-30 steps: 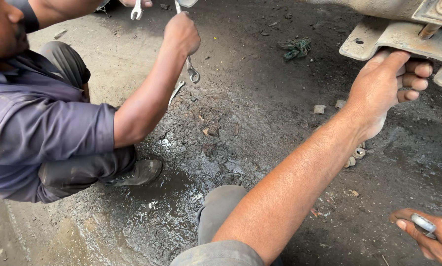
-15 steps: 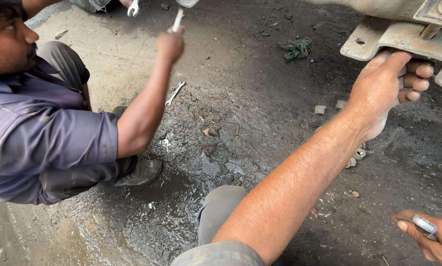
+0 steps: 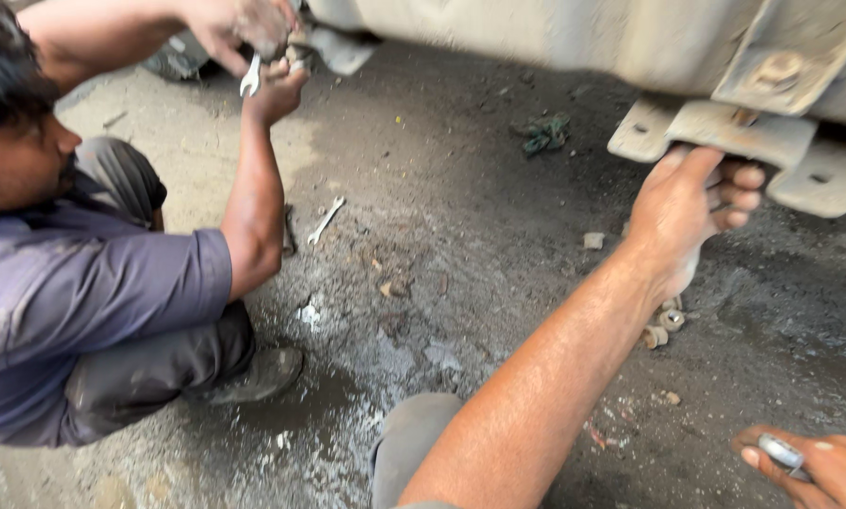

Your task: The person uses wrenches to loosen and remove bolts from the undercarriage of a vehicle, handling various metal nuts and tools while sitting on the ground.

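Observation:
My left hand (image 3: 696,212) reaches up under a grey metal bracket (image 3: 724,132) bolted to the underside of a vehicle body (image 3: 583,38). Its fingers are curled against the bracket's lower face. My right hand (image 3: 823,467) is low at the bottom right corner, closed around a small shiny metal piece (image 3: 779,451). My bent knee (image 3: 413,443) sits beneath the left forearm.
A co-worker in a purple shirt (image 3: 83,302) crouches at the left, both hands raised to another bracket with a spanner (image 3: 250,75). A second spanner (image 3: 327,220) lies on the dirty, wet concrete. Loose nuts (image 3: 663,325) lie under my wrist, and a green rag (image 3: 545,132) lies farther back.
The co-worker has lifted the hand with the spanner up to the vehicle's underside and joined both hands there. My own hands have stayed where they were.

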